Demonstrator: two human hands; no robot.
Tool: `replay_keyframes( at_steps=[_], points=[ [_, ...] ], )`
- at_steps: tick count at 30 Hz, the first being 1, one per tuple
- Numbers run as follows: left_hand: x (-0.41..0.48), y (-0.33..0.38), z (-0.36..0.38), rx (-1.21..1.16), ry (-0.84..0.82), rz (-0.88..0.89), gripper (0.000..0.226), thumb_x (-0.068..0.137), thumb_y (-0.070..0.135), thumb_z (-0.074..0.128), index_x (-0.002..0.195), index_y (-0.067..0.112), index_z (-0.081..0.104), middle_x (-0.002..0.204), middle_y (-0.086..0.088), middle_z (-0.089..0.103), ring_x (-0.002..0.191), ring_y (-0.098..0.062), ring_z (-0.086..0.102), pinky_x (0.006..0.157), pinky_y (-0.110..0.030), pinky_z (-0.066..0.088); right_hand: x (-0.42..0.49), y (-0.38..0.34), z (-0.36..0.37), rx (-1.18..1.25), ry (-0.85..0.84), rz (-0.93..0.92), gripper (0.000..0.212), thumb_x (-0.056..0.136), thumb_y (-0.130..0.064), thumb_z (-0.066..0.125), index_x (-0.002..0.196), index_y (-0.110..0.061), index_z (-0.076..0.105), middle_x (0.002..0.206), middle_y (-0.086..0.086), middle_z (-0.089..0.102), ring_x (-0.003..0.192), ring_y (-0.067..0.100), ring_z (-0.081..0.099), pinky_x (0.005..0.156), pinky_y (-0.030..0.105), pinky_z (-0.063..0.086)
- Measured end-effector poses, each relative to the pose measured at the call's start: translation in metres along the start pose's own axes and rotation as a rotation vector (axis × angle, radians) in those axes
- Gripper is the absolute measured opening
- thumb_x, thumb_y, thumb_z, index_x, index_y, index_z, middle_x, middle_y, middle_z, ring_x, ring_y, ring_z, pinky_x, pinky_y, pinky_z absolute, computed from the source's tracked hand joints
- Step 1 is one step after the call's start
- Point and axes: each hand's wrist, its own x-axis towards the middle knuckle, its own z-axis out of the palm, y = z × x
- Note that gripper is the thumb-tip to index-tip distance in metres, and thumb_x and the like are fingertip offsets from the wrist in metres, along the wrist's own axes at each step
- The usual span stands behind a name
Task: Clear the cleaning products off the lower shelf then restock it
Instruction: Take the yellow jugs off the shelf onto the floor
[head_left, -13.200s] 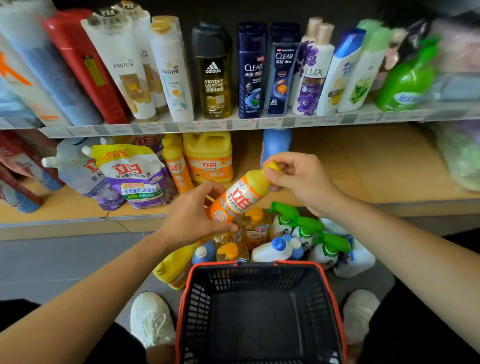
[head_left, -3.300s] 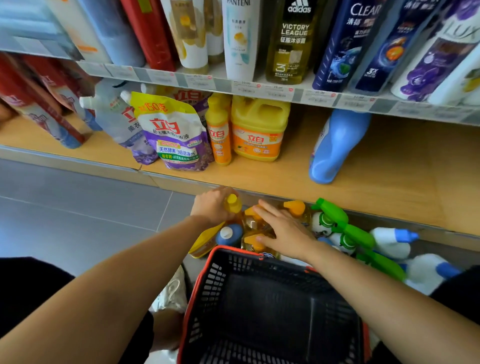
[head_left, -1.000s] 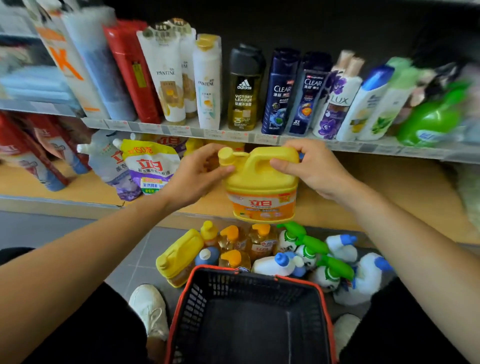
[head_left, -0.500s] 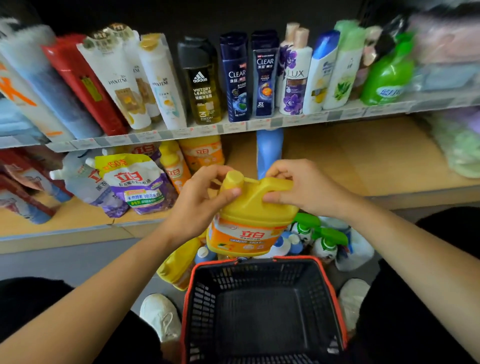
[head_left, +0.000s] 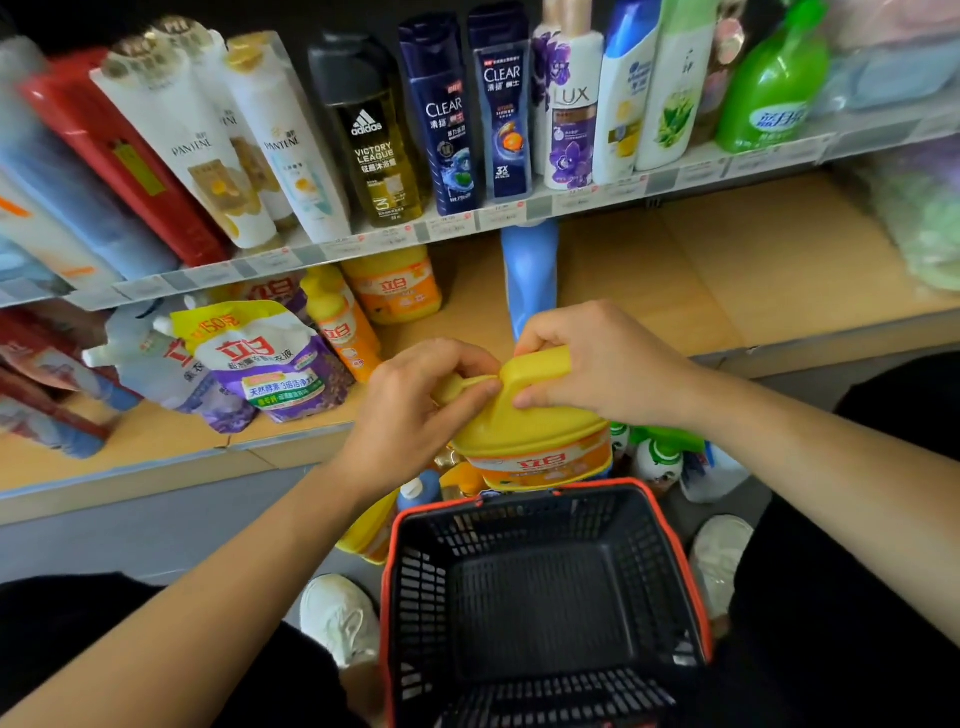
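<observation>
A black basket (head_left: 545, 525) with a red rim sits low in the middle of the view, between two white shoes (head_left: 340, 613), and everything else is placed from it. Just beyond its far rim the yellow jug (head_left: 524, 428), which has an orange label, is held upright in both hands. The jug's base is level with that rim, and whether it rests on the bottles under it cannot be told. The left hand (head_left: 415, 410) has its grip closed round the jug's spout and cap, with the fingers wrapped over the top and the thumb pressed against the root of the handle. The right hand (head_left: 608, 364) has its grip closed on the handle, with the fingers hooked over it and the fingertips tucked beneath. More cleaning products crowd the floor (head_left: 130, 530) against the basket's far side. Green-capped spray bottles (head_left: 657, 457) are off its far right corner, a blue-capped bottle (head_left: 415, 491) is at its far left corner, and a tipped jug (head_left: 366, 535) lies slanted just beside its left wall. Further beyond the basket runs the lower shelf (head_left: 675, 270) of pale wood. On it a blue bottle (head_left: 530, 270) stands straight behind the held jug. To the far left of the basket are a squat orange-labelled jug (head_left: 395, 288), then a slim yellow bottle (head_left: 340, 322) and a purple refill pouch (head_left: 265, 358) leaning beside it. Above that, farthest from the basket, the upper shelf (head_left: 519, 215) carries a row of shampoo bottles (head_left: 447, 119).
</observation>
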Motion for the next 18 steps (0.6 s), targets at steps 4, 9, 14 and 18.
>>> replay_keyframes(
  at_steps=[4, 9, 14, 18],
  points=[
    [0.000, 0.003, 0.003, -0.066, 0.006, -0.003, 0.015, 0.096, 0.023, 0.067, 0.099, 0.009, 0.073, 0.095, 0.002, 0.070, 0.091, -0.012, 0.065, 0.074, -0.026, 0.051, -0.001, 0.000, -0.002, -0.012, 0.003, -0.003, 0.027, 0.074, -0.031, 0.088, 0.092, -0.019, 0.072, 0.077, -0.013, 0.064, 0.075, 0.004, 0.057, 0.065, 0.015, 0.038],
    [0.006, -0.004, -0.007, -0.131, -0.029, 0.045, 0.014, 0.092, 0.016, 0.072, 0.103, 0.008, 0.076, 0.102, -0.001, 0.071, 0.099, -0.018, 0.067, 0.081, -0.032, 0.054, 0.000, 0.003, -0.005, 0.054, 0.008, 0.015, 0.027, 0.073, -0.030, 0.089, 0.093, -0.018, 0.074, 0.083, -0.009, 0.070, 0.081, 0.007, 0.062, 0.068, 0.019, 0.043],
    [0.003, -0.014, -0.015, -0.229, 0.008, -0.052, 0.020, 0.096, 0.026, 0.066, 0.110, 0.016, 0.076, 0.107, 0.001, 0.074, 0.104, -0.019, 0.068, 0.080, -0.036, 0.056, 0.002, 0.007, -0.010, 0.086, 0.041, 0.038, 0.025, 0.072, -0.030, 0.090, 0.091, -0.022, 0.075, 0.085, -0.013, 0.072, 0.086, 0.001, 0.063, 0.069, 0.016, 0.045],
    [0.002, -0.017, -0.013, -0.457, 0.022, -0.242, 0.022, 0.099, 0.021, 0.060, 0.114, 0.013, 0.074, 0.111, -0.001, 0.076, 0.108, -0.021, 0.069, 0.089, -0.040, 0.058, 0.003, 0.008, -0.014, 0.110, 0.058, 0.059, 0.024, 0.072, -0.030, 0.090, 0.090, -0.023, 0.075, 0.086, -0.012, 0.072, 0.087, 0.001, 0.064, 0.072, 0.020, 0.048]
  ],
)
